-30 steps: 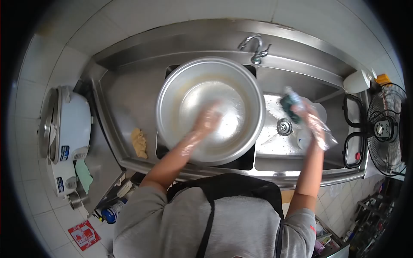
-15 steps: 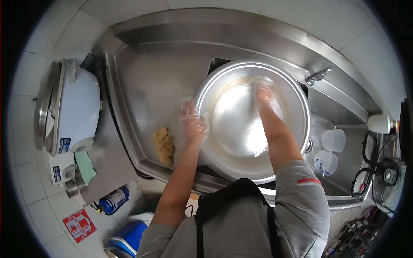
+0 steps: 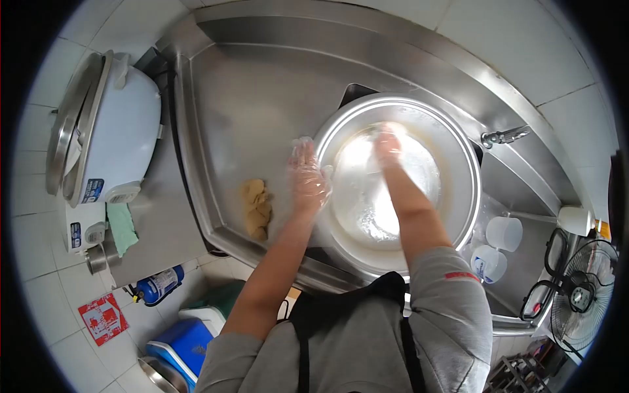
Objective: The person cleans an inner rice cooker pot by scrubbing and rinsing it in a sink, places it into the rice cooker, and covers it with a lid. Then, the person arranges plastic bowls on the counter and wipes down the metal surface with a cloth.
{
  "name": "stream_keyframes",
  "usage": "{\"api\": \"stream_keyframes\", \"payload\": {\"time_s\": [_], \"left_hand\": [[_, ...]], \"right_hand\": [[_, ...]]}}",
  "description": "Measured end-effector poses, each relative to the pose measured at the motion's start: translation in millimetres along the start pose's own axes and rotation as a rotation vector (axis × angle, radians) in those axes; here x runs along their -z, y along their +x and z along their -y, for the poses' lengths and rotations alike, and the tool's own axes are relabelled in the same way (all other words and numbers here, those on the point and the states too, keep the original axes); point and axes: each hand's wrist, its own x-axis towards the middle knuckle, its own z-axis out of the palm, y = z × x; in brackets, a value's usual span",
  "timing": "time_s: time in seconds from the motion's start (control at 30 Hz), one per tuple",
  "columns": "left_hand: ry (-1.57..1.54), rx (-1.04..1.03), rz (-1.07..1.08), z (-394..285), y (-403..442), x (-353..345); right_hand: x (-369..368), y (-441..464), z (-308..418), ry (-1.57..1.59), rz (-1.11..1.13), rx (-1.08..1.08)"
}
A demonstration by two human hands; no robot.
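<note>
A large round metal basin (image 3: 464, 196) rests over the sink, its inside wet and shiny. My left hand (image 3: 309, 175), in a clear plastic glove, lies against the basin's left rim with its fingers stretched out. Inside the basin, near the far part of its bottom, is my right hand (image 3: 388, 145), also gloved. Its fingers are blurred, and anything beneath them is hidden. A crumpled tan cloth (image 3: 256, 209) lies on the steel surface left of my left hand.
At the right, two white plastic tubs (image 3: 504, 233) sit in the sink near a faucet (image 3: 506, 136). A fan (image 3: 582, 296) stands at the far right. On the left are a large rice cooker (image 3: 122, 134) and a green cloth (image 3: 121, 228). A blue extinguisher (image 3: 159, 285) is below.
The view has turned toward the left. My right hand has gone from the sink into the basin, no longer with the dark green scrubber visible; my left hand has moved from inside to the rim.
</note>
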Motion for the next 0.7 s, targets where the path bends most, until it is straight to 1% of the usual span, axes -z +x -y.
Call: {"api": "stream_keyframes", "payload": {"time_s": [0.03, 0.07, 0.1, 0.13, 0.2, 0.3, 0.37, 0.43, 0.5, 0.53, 0.57, 0.6, 0.67, 0.7], "left_hand": [[-0.003, 0.013, 0.002, -0.4, -0.4, 0.0], [-0.009, 0.021, 0.006, -1.6, 0.1, -0.9], [-0.019, 0.028, 0.013, -0.7, 1.8, -2.1], [-0.033, -0.001, -0.015, 2.2, 3.8, -2.8], [-0.078, -0.03, -0.053, 2.2, 1.4, -7.9], [-0.092, -0.031, -0.115, -1.1, 0.1, -6.1], [-0.074, -0.033, -0.101, -1.3, 0.6, -5.8], [-0.063, -0.037, -0.085, 1.5, -4.1, -8.9], [-0.06, -0.048, -0.103, 4.2, -0.5, -12.2], [-0.061, -0.05, -0.101, 4.8, 0.1, -14.1], [-0.061, -0.052, -0.099, 6.3, 0.3, -15.6], [-0.059, -0.052, -0.095, 7.7, -2.0, -15.8], [-0.028, 0.005, -0.047, 4.5, 0.5, -13.3], [-0.015, 0.029, -0.023, 2.0, 1.0, -13.1]], "right_hand": [[9.2, 7.4, -27.5, 0.028, 0.094, -0.276], [11.5, -0.2, -65.5, 0.082, -0.139, -0.206], [58.9, -5.9, -57.0, 0.194, -0.103, -0.268], [111.4, -14.6, -14.0, 0.311, -0.09, -0.442], [80.5, -22.1, -8.9, 0.13, -0.062, -0.286], [-21.9, 6.1, -24.3, -0.111, -0.04, -0.02], [-28.2, -18.3, 33.8, -0.049, 0.028, 0.188], [-25.0, -47.4, 56.6, -0.081, 0.185, 0.561], [-24.8, -105.5, 65.2, -0.198, 0.182, 0.723], [0.5, -128.5, 73.1, -0.104, 0.515, 0.554], [28.2, -151.2, 82.4, -0.051, 0.797, 0.329], [46.4, -172.2, 71.6, 0.478, 0.919, -0.012], [48.0, -214.0, 7.7, 0.229, 0.902, 0.56], [70.8, -219.7, -5.5, 0.11, 1.026, 0.433]]}}
